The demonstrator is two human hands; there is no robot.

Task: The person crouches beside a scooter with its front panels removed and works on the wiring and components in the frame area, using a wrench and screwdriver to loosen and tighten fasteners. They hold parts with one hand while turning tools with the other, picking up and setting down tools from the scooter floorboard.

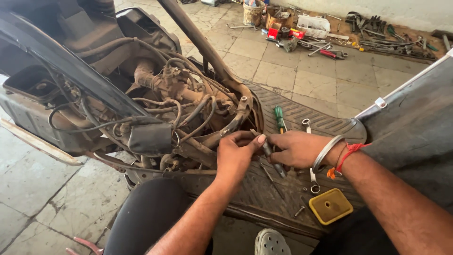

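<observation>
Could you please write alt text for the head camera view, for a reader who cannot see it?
A person's left hand and right hand together grip a dark-handled tool beside the exposed engine and wiring of a stripped scooter. A green screwdriver, a wrench, loose screws and a yellow cap lie on the ribbed footboard.

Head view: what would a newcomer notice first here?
At centre, the left hand and right hand meet on a dark-handled tool beside the stripped scooter's tangled wiring. A yellow cap lies on the ribbed footboard at lower right; scattered tools line the far wall.
</observation>
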